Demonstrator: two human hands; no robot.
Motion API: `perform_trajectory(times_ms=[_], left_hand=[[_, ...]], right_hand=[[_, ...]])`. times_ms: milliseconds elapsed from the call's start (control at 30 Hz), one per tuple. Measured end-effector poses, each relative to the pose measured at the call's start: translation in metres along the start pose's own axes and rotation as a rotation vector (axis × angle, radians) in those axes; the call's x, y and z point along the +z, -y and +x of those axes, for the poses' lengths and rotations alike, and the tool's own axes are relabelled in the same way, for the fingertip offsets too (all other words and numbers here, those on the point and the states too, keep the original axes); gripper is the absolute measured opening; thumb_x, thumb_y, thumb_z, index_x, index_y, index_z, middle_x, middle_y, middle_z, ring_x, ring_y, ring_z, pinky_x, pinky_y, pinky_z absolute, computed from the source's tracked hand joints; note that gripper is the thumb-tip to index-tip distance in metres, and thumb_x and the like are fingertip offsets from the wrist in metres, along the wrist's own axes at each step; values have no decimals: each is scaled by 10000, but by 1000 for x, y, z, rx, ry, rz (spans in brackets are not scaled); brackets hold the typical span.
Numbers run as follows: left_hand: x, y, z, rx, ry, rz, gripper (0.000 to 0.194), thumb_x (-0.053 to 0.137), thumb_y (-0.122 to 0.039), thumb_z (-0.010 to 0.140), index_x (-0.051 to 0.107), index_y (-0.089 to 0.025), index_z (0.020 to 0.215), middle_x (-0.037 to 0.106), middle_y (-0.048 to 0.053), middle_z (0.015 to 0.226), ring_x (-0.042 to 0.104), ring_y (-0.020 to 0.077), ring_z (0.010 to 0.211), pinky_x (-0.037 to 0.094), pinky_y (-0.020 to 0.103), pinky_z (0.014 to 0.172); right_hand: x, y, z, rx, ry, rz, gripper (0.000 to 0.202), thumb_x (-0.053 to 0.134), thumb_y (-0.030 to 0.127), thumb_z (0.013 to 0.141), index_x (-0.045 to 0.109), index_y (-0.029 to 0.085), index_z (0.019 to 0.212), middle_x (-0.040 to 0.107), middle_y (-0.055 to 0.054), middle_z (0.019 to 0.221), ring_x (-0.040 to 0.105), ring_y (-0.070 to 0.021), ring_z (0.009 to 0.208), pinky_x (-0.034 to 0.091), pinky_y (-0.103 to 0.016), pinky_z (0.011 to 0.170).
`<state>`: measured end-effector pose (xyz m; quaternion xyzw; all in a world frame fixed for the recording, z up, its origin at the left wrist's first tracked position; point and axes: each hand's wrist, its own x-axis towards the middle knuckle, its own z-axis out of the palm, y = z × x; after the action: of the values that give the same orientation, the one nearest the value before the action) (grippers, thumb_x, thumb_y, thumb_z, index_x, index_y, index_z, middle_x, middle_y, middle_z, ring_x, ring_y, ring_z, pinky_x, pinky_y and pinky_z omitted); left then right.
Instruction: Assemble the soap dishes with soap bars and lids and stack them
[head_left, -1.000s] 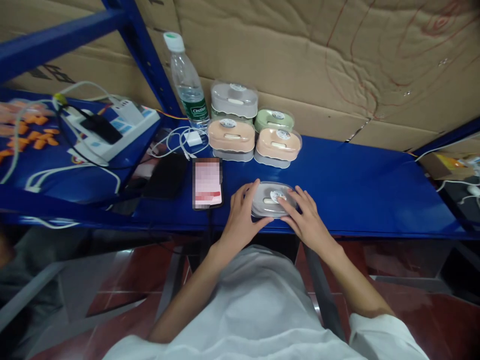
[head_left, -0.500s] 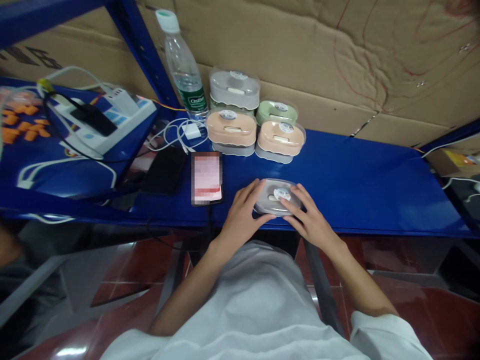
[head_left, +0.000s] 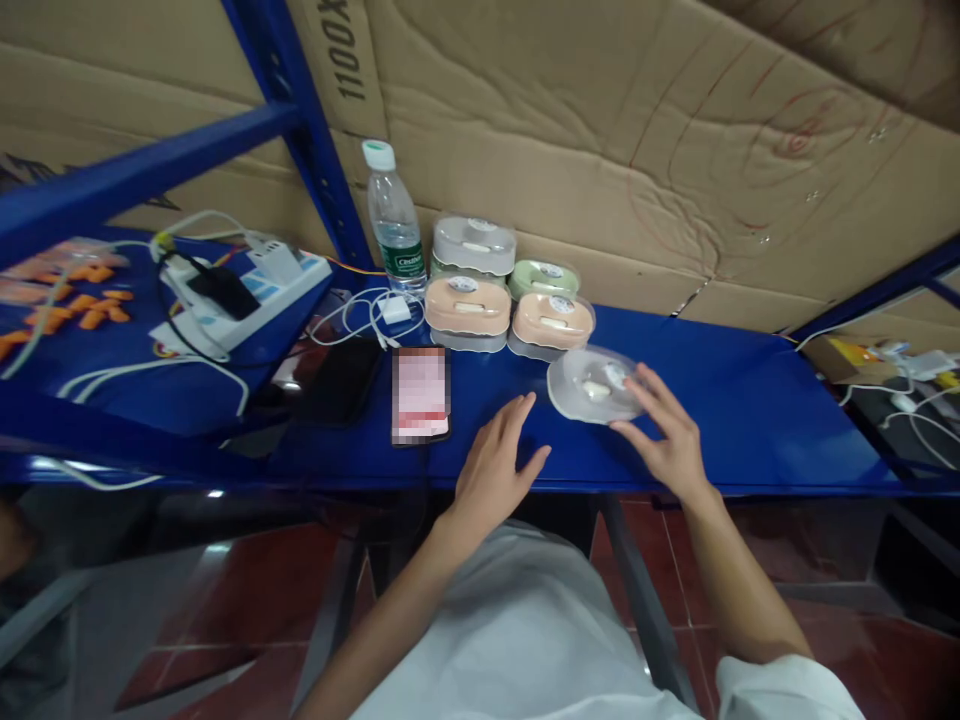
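Note:
My right hand (head_left: pixel 672 440) grips the right end of a grey oval plastic box (head_left: pixel 576 392) with a clear lid, its thumb at the front edge and fingers on top. The box carries a round label and a small pale tab. To its left, my left hand (head_left: pixel 489 468) hovers over the table's front part, fingers stretched out and holding nothing. Behind the box sits a peach oval box (head_left: pixel 551 322) on a grey one. Another peach box (head_left: pixel 466 308), a grey box (head_left: pixel 474 243) and a green box (head_left: pixel 544 278) stand grouped there.
A phone (head_left: pixel 420 395) lies left of my left hand, beside a dark flat object (head_left: pixel 337 380). At the back stand a water bottle (head_left: pixel 397 225) and a white charger (head_left: pixel 395 310) with cables. Further left are a power strip (head_left: pixel 289 300) and orange pieces (head_left: pixel 94 310). Cardboard (head_left: pixel 562 130) lines the back.
The grey box has moved right and away from me in my right hand. My left hand has let go of it. The view has shifted, showing more of the back wall.

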<state>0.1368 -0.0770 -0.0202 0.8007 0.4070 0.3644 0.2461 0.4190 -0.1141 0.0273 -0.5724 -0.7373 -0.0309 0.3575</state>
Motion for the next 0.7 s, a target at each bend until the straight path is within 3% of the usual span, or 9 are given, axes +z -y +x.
perform_trajectory(times_ms=[133, 267, 367, 467, 567, 700], left_hand=[[1, -2, -1, 39, 6, 71, 538, 592, -334, 1061, 456, -285, 1579, 645, 100, 1482, 628, 285, 1347, 533, 474, 1126], [2, 0, -2, 67, 16, 123, 370, 601, -311, 1054, 631, -270, 1421, 687, 80, 1416, 661, 281, 1278, 554, 485, 1104], [2, 2, -3, 88, 21, 111, 306, 602, -297, 1051, 688, -268, 1344, 702, 73, 1389, 672, 287, 1263, 564, 507, 1104], [2, -1, -4, 83, 16, 71, 297, 575, -299, 1063, 698, -281, 1334, 699, 69, 1397, 672, 302, 1275, 568, 517, 1116], [-5, -6, -2, 65, -3, 29, 310, 548, -304, 1076, 681, -291, 1356, 684, 62, 1423, 674, 275, 1293, 579, 459, 1129], [-41, 8, 5, 47, -209, 14, 280, 557, -289, 1066, 686, -277, 1315, 714, 67, 1358, 684, 231, 1273, 553, 419, 1147]], right_hand=[[-3, -25, 82, 20, -90, -72, 647, 645, 587, 1005, 535, 320, 1583, 460, -102, 1684, 487, -375, 1523, 524, -578, 1169], [26, -53, 172, -12, -14, -51, 711, 601, 678, 993, 546, 269, 1572, 474, -128, 1670, 488, -373, 1518, 573, -550, 1098], [53, -66, 211, -44, 41, -43, 747, 569, 712, 993, 560, 223, 1557, 510, -142, 1642, 485, -381, 1517, 519, -595, 1146], [70, -72, 224, -78, 103, -27, 787, 554, 728, 993, 520, 212, 1586, 499, -146, 1652, 405, -380, 1573, 420, -635, 1223], [75, -75, 221, -106, 147, -28, 864, 516, 749, 999, 354, 238, 1678, 349, -129, 1745, 241, -357, 1649, 305, -639, 1290], [66, -80, 198, -103, 87, -52, 848, 440, 715, 1042, 195, 276, 1724, 148, -110, 1810, 121, -361, 1674, 225, -656, 1313]])
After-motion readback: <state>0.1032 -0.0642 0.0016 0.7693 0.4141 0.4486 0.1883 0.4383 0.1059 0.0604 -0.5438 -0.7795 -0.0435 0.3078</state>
